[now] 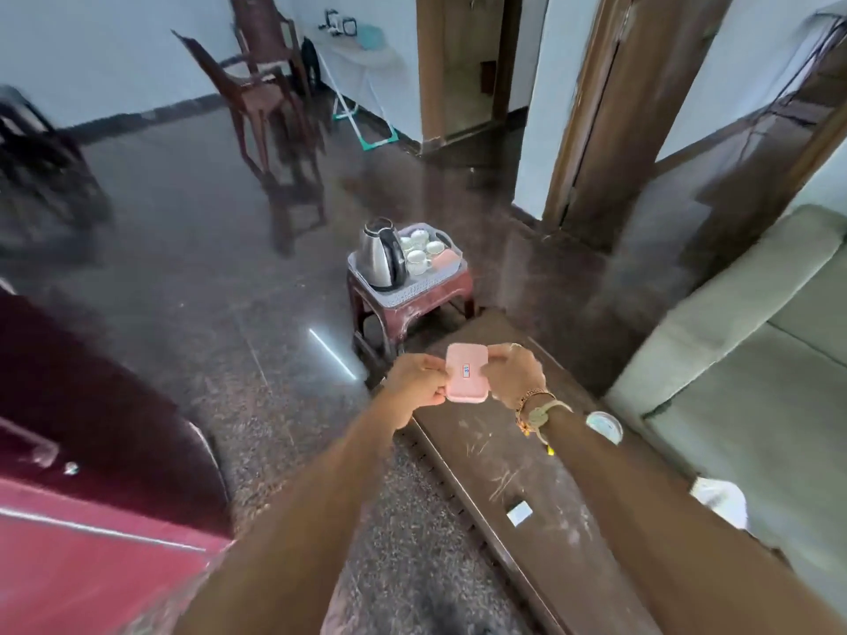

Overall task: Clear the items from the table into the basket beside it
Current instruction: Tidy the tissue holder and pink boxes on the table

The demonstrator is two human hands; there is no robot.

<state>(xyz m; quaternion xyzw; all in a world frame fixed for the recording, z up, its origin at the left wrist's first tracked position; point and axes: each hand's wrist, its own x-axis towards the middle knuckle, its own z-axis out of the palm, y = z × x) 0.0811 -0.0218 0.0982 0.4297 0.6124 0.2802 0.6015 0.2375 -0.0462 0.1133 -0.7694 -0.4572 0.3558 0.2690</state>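
Note:
I hold a small pink rectangular box [466, 378] with both hands above the near end of the dark wooden table [527, 478]. My left hand [415, 387] grips its left edge and my right hand [515, 375] grips its right edge. Beyond the table, a pale lavender basket [408, 288] sits on a maroon plastic stool [412, 304]. The basket holds a steel kettle [380, 256], several white cups [419, 256] and another pink box [445, 259]. On the table lie a round whitish lid-like item [605, 426], a small white paper [519, 513] and a white object [719, 497] at its right edge.
A grey-green sofa [756, 359] runs along the table's right side. A maroon fridge [91, 451] stands at the left. Brown plastic chairs [266, 98] and a white ironing board [362, 66] stand at the back. Dark polished floor [206, 268] lies between.

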